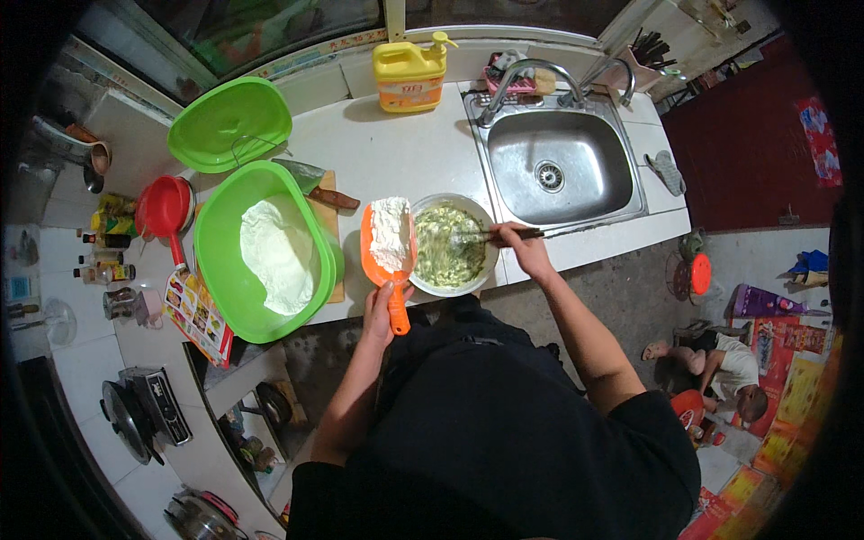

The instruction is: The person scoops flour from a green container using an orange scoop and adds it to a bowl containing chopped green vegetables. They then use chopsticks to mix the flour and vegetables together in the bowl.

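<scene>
My left hand grips the handle of an orange plastic scoop heaped with white flour. The scoop is at the left rim of a round bowl; whether it touches cannot be told. Inside the bowl lies a wet, pale green mixture with chopped bits, partly blurred. My right hand holds dark chopsticks, their tips down in the mixture. To the left stands a green plastic tub containing a mound of flour.
A cleaver lies on a wooden board behind the tub, near a green lid. Yellow pump jug and steel sink stand farther back. Red ladle is at left. A seated person is at far right.
</scene>
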`<state>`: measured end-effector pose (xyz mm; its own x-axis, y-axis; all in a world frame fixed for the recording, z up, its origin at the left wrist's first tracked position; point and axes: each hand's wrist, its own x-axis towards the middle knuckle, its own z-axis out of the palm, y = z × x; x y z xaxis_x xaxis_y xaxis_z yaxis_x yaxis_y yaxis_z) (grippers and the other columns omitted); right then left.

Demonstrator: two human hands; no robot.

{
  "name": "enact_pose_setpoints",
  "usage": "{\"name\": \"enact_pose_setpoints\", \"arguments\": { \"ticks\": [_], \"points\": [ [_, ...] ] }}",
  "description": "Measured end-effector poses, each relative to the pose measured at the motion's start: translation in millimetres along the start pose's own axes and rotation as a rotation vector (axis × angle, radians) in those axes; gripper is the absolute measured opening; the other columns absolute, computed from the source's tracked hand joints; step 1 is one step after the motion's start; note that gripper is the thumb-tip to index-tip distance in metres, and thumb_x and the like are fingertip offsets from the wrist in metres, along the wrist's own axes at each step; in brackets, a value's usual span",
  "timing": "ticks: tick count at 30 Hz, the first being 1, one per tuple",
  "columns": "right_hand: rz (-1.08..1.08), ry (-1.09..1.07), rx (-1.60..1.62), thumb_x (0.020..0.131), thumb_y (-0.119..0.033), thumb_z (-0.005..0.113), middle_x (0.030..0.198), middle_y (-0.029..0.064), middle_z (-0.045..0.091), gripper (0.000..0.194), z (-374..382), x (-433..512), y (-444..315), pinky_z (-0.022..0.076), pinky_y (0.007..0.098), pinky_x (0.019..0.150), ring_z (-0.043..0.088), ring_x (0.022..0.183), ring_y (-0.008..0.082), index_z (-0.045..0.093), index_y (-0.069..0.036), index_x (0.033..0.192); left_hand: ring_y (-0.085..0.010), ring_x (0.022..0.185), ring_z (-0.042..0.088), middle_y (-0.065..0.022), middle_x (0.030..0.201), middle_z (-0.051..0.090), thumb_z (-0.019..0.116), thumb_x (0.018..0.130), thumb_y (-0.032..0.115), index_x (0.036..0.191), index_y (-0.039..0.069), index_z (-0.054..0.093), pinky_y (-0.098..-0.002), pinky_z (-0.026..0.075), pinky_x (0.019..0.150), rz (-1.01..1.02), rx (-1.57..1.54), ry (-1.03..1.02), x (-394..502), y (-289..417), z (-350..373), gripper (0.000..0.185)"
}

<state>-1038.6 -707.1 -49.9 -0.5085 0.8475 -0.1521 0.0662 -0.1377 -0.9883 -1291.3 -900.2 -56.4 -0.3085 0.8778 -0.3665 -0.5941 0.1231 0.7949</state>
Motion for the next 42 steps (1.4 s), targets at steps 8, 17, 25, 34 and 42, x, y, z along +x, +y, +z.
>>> {"name": "enact_pose_setpoints", "arguments": {
  "ticks": [8, 17, 25, 34, 42],
  "points": [
    [0.0, -0.04, -0.052, 0.095, -0.017, 0.054, 0.092, 0.0091, 0.069, 0.023, 4, 9, -10, 0.0521, 0.0291, 0.077, 0.064, 0.085, 0.0152, 0.066, 0.001, 0.103, -0.0272, 0.106, 0.057, -0.0152, 0.106, 0.058, 0.053, 0.095, 0.029, 0.115, -0.009, 0.052, -0.0463, 0.042, 0.103, -0.008, -0.019, 0.04, -3, 0, 4, 0.043],
    [0.11, -0.249, -0.212, 0.095, -0.016, 0.053, 0.09, 0.0064, 0.069, 0.023, -1, -1, -18, 0.0517, 0.0286, 0.078, 0.063, 0.084, 0.0135, 0.068, 0.0, 0.101, -0.0244, 0.103, 0.058, -0.015, 0.104, 0.058, 0.053, 0.094, 0.028, 0.113, -0.007, 0.053, -0.0463, 0.042, 0.103, -0.017, -0.028, 0.056, -3, 2, 6, 0.04],
    [0.121, -0.138, -0.132, 0.095, -0.016, 0.052, 0.089, 0.0082, 0.069, 0.024, -14, -20, -31, 0.0518, 0.0288, 0.079, 0.065, 0.085, 0.0154, 0.066, 0.002, 0.101, -0.0226, 0.102, 0.058, -0.0141, 0.104, 0.058, 0.054, 0.094, 0.029, 0.113, -0.006, 0.053, -0.0457, 0.043, 0.103, -0.009, -0.02, 0.041, -3, -3, 4, 0.04],
    [-0.07, 0.077, -0.227, 0.093, -0.012, 0.055, 0.088, 0.0086, 0.07, 0.02, -20, -21, -40, 0.0518, 0.0278, 0.077, 0.065, 0.082, 0.0139, 0.068, 0.002, 0.1, -0.024, 0.104, 0.058, -0.0146, 0.106, 0.057, 0.054, 0.094, 0.028, 0.113, -0.007, 0.052, -0.0459, 0.042, 0.104, -0.029, -0.002, 0.046, -3, 0, 1, 0.04],
    [-0.021, 0.03, -0.37, 0.092, -0.012, 0.056, 0.086, 0.0083, 0.07, 0.019, -14, -19, -43, 0.0521, 0.0284, 0.074, 0.065, 0.08, 0.0141, 0.068, 0.001, 0.099, -0.0255, 0.104, 0.058, -0.0148, 0.106, 0.057, 0.054, 0.094, 0.027, 0.115, -0.007, 0.051, -0.0455, 0.043, 0.103, -0.007, -0.024, 0.027, 0, -1, 2, 0.04]
  ]
}}
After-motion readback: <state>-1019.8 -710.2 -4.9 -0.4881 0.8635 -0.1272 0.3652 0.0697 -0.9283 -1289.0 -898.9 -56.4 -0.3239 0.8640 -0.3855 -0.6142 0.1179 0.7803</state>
